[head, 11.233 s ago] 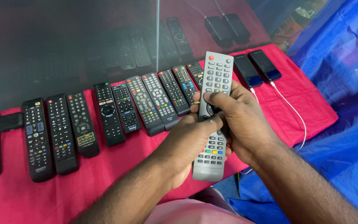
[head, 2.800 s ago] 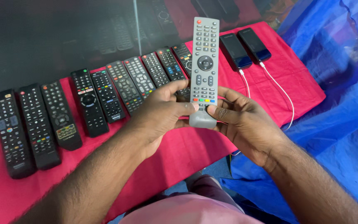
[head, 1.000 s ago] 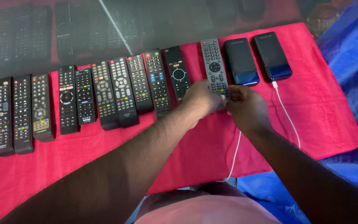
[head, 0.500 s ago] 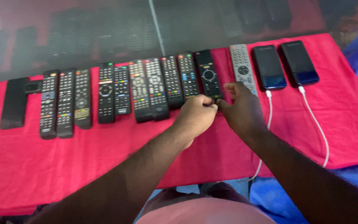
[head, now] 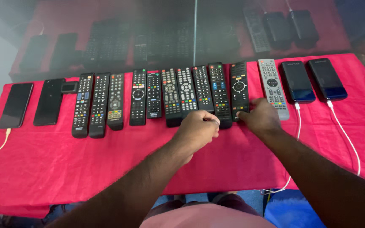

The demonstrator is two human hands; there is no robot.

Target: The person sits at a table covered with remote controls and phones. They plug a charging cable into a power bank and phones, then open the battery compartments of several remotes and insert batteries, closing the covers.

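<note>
A row of several remote controls lies side by side on a red cloth (head: 85, 164). My right hand (head: 259, 119) is at the near end of a black remote with a round ring pad (head: 238, 86), thumb and fingers closed on its lower tip. Just right of it lies a grey remote (head: 271, 84), flat on the cloth and untouched. My left hand (head: 199, 130) is curled into a loose fist with nothing in it. Its knuckles are just below the near end of the neighbouring black remote (head: 219, 93).
Two dark phones (head: 297, 82) (head: 327, 79) with white cables lie at the far right, and two more phones (head: 16, 104) (head: 50, 101) at the far left. A dark glossy panel (head: 157, 38) behind reflects the row. Blue sheeting (head: 292, 211) hangs below the front edge.
The grey remote, held up in both hands earlier, now lies in the row beside the phones. Both hands have left it and moved left to the black remotes.
</note>
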